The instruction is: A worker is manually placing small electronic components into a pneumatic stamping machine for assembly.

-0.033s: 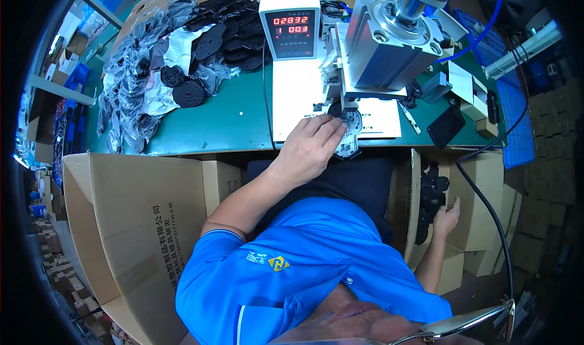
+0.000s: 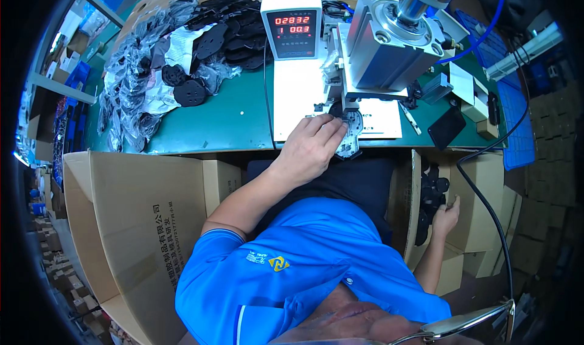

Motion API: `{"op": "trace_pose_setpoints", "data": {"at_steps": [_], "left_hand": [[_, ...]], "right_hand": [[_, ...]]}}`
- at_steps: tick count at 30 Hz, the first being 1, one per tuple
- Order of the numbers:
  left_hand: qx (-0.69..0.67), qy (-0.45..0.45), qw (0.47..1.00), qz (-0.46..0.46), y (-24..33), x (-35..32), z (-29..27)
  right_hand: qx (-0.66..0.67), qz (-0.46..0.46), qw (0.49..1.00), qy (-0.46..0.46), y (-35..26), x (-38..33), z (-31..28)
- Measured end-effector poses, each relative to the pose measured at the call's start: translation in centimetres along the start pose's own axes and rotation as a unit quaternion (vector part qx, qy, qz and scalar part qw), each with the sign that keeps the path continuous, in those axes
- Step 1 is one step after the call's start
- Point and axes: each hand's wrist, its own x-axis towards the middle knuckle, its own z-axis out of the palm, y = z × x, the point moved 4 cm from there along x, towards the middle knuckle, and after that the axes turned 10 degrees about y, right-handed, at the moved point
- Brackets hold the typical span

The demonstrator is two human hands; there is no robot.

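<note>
My left hand (image 2: 311, 145) reaches under the press head, its fingers bent and closed together over a small round black plastic part (image 2: 336, 109). That part sits at a grey jig-like piece (image 2: 350, 142), partly hidden by the fingertips. Low on the right, my right hand (image 2: 446, 216) is inside a cardboard box (image 2: 477, 214). One finger points up and apart from the others, and nothing shows in its grasp. Dark plastic parts (image 2: 431, 193) lie in the box just left of it.
The press cylinder (image 2: 389, 47) stands above my left hand, beside a counter box with a red display (image 2: 292, 34). Bagged black parts (image 2: 131, 83) are heaped on the green table at left. A large carton (image 2: 140, 223) stands before it. A black cable (image 2: 486, 193) hangs at right.
</note>
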Motion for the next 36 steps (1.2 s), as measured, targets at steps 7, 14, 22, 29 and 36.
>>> {"op": "trace_pose_setpoints", "data": {"at_steps": [7, 14, 22, 29, 36], "left_hand": [[-0.002, 0.007, 1.0, -0.025, 0.2, -0.5, -0.2], [-0.003, 0.012, 0.999, -0.045, 0.2, -0.5, -0.4], [-0.084, 0.004, 0.996, -0.032, -2.2, -1.8, -2.5], [0.312, 0.112, 0.911, -0.247, -18.4, -6.7, -12.2], [0.349, -0.029, 0.863, -0.363, -25.2, -10.6, -15.2]], "right_hand": [[0.307, -0.182, 0.93, -0.085, -22.4, -0.6, -4.2], [0.38, -0.457, 0.794, -0.127, -37.9, -4.6, -5.2], [0.418, -0.446, 0.788, -0.071, -37.6, -6.4, -0.7], [0.445, -0.426, 0.785, -0.06, -38.0, -7.1, -0.4], [0.457, -0.416, 0.784, -0.056, -38.2, -7.2, -0.1]]}}
